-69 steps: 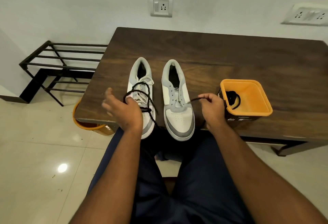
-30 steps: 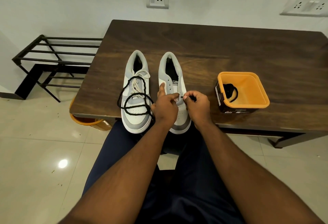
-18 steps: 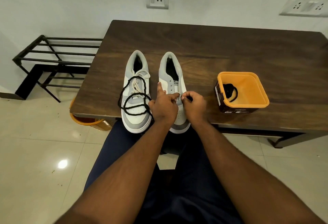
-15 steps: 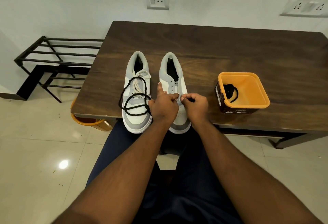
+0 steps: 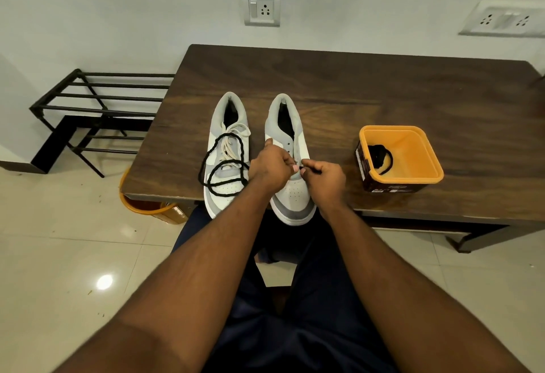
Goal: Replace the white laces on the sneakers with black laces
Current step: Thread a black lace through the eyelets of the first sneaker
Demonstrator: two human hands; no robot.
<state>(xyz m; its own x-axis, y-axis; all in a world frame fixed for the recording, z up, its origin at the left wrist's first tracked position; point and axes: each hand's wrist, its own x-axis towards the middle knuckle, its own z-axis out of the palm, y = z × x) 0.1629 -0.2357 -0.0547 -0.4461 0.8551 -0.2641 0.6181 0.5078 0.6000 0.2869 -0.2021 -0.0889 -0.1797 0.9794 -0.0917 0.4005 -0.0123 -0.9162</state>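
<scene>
Black lace (image 5: 312,169) end is pinched in the right hand (image 5: 326,176) while the left hand (image 5: 269,166) grips the bare sneaker (image 5: 290,166) by its eyelets (steadying it, I judge, for threading).

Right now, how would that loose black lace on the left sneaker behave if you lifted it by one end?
Likely floppy: the black lace lies in slack loops over the left sneaker. Probably light, trailing rather than lifting whole. It might snag on the white lace it crosses.

The hands (image 5: 298,170) hide the right sneaker's (image 5: 290,160) lower eyelets and the lace tip
</scene>
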